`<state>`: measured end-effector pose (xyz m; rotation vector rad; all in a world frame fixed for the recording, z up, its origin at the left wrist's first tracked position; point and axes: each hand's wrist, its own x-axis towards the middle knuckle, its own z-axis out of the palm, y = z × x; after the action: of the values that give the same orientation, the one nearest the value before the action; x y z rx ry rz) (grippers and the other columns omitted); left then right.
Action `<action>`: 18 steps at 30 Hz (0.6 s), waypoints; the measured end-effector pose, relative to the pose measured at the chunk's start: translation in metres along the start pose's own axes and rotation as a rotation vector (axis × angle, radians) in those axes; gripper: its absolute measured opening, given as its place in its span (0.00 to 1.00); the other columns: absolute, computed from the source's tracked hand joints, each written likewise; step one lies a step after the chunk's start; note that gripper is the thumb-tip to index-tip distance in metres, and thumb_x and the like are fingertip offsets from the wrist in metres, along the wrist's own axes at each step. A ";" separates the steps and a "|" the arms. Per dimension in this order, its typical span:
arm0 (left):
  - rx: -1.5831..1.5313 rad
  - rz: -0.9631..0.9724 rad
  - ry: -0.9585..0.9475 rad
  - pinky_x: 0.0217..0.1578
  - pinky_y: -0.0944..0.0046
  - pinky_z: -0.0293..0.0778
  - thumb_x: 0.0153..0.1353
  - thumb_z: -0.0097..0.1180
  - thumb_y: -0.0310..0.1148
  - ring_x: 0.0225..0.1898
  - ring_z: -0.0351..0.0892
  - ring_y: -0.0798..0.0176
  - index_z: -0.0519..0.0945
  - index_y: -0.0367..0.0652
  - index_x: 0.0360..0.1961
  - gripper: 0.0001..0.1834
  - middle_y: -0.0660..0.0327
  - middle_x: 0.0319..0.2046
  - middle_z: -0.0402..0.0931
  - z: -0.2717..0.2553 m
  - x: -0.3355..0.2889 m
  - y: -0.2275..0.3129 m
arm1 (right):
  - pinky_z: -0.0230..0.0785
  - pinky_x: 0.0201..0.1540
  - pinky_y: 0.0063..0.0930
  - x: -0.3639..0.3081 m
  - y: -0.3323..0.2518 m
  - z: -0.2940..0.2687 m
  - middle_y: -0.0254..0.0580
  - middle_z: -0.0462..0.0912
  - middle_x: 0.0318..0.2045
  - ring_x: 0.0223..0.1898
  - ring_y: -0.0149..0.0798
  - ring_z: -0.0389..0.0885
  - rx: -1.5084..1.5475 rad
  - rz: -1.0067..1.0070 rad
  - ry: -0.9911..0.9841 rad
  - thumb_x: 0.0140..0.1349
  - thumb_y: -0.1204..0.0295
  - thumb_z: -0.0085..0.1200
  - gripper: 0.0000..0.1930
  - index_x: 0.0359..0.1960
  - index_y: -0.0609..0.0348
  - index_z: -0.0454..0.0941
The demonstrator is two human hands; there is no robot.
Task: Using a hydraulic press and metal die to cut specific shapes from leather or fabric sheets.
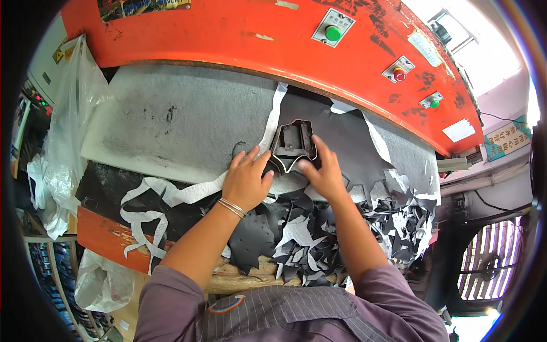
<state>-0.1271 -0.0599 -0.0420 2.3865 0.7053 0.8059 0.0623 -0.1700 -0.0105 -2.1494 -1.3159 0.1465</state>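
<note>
Metal cutting die [294, 152] sits on black sheet material [342, 134] on the worktop [176, 122], between both hands. Left hand [246, 178]: palm down, fingers loosely spread and slightly bent, tips at die's left edge, no grasp visible. Right hand [326, 172]: thumb and fingers parted around die's lower right corner; can't tell if grip is firm. Pale strip [196, 192] trails left, its loose end curled. Black and white scraps [307, 228] heaped nearest the person. Red machine [228, 37] across the far side, green button [333, 33] on its front.
</note>
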 end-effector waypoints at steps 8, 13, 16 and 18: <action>0.048 0.002 -0.011 0.61 0.51 0.55 0.60 0.50 0.35 0.62 0.66 0.54 0.70 0.36 0.58 0.25 0.52 0.42 0.81 0.014 0.006 -0.001 | 0.51 0.63 0.51 -0.011 0.003 0.027 0.66 0.67 0.57 0.62 0.61 0.62 -0.270 -0.159 0.061 0.42 0.47 0.69 0.46 0.60 0.60 0.65; 0.023 -0.002 -0.076 0.61 0.50 0.57 0.59 0.53 0.35 0.61 0.66 0.53 0.71 0.38 0.58 0.25 0.50 0.50 0.77 0.008 0.005 -0.003 | 0.50 0.64 0.51 -0.005 0.009 0.027 0.64 0.67 0.57 0.62 0.61 0.60 -0.241 -0.169 0.031 0.39 0.53 0.70 0.47 0.62 0.58 0.63; 0.031 -0.011 -0.028 0.61 0.50 0.56 0.58 0.53 0.34 0.62 0.66 0.53 0.69 0.37 0.57 0.25 0.52 0.52 0.76 0.013 0.004 -0.007 | 0.53 0.63 0.51 -0.002 0.009 0.028 0.67 0.65 0.57 0.61 0.63 0.61 -0.253 -0.196 -0.003 0.40 0.54 0.69 0.45 0.60 0.62 0.64; 0.009 -0.011 -0.017 0.61 0.51 0.55 0.57 0.53 0.33 0.62 0.66 0.54 0.67 0.37 0.57 0.26 0.54 0.53 0.75 0.015 0.003 -0.009 | 0.53 0.63 0.51 -0.004 0.010 0.032 0.66 0.66 0.57 0.61 0.62 0.61 -0.234 -0.198 0.037 0.40 0.54 0.70 0.45 0.59 0.62 0.64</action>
<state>-0.1179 -0.0561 -0.0561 2.3930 0.7163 0.7778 0.0554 -0.1630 -0.0430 -2.1818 -1.5815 -0.1327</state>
